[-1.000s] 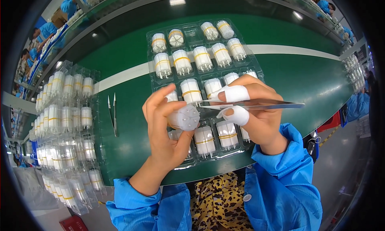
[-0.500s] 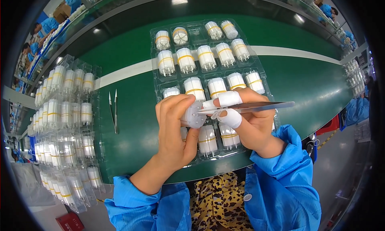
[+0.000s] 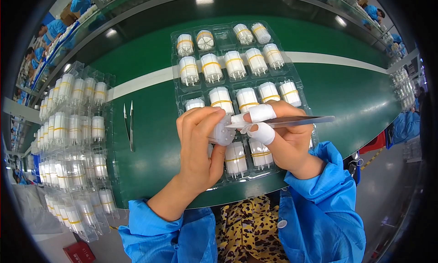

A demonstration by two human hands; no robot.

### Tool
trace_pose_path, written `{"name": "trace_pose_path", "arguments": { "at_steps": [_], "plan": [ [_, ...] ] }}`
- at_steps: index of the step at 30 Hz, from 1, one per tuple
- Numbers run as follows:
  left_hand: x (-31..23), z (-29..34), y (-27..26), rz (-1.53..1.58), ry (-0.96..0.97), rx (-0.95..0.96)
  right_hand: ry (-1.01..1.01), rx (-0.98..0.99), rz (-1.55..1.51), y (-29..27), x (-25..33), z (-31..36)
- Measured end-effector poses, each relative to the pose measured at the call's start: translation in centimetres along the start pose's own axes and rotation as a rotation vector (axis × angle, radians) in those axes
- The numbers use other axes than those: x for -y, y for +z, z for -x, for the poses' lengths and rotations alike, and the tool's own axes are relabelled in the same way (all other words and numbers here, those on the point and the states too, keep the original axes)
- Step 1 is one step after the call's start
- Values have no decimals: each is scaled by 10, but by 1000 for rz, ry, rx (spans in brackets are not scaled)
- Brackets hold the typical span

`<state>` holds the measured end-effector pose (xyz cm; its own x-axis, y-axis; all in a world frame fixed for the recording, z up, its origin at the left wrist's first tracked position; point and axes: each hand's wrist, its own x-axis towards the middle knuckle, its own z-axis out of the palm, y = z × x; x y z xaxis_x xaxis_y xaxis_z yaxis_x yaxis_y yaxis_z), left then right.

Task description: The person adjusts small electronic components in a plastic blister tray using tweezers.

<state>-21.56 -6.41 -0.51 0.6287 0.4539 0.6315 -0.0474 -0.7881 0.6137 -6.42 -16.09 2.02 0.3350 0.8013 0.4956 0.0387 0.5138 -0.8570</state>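
Note:
My left hand (image 3: pixel 199 142) is closed around a whitish cylindrical part (image 3: pixel 222 131), its end face with small holes turned to the right. Between the white-taped thumb and forefinger of my right hand (image 3: pixel 287 135) is a pair of metal tweezers (image 3: pixel 303 120). Their tips meet the end face of the cylinder; whether they grip anything there is too small to tell. Below both hands lies a clear plastic tray (image 3: pixel 221 83) with rows of white cylinders (image 3: pixel 235 64), each with a yellow band and many with metal pins. The hands cover part of its nearer rows.
A second pair of tweezers (image 3: pixel 129 126) lies on the green table (image 3: pixel 146 171), left of the tray. Further left, clear trays of banded cylinders (image 3: pixel 73 130) stand stacked at the table's edge. A white stripe (image 3: pixel 141 84) crosses the table. Other people in blue work at the far left.
The cylinder and the tweezers have shifted very slightly at the point where they meet. Otherwise both hands hold nearly the same pose.

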Motion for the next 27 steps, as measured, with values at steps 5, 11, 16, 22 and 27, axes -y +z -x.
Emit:
{"name": "trace_pose_path", "arguments": {
  "at_steps": [5,11,16,22,27],
  "plan": [
    [0,-2,-2,-80,51,-2,15,-40,-20,4,0,0],
    [1,0,-1,6,5,-6,-75,25,103,-2,1,-2],
    [-1,0,-2,49,-57,44,-89,54,170,-4,1,-4],
    [1,-1,-2,45,-40,55,-50,40,158,-4,2,-4],
    [-1,-1,-3,54,-68,61,-31,56,161,-5,5,-5]
  ]
}}
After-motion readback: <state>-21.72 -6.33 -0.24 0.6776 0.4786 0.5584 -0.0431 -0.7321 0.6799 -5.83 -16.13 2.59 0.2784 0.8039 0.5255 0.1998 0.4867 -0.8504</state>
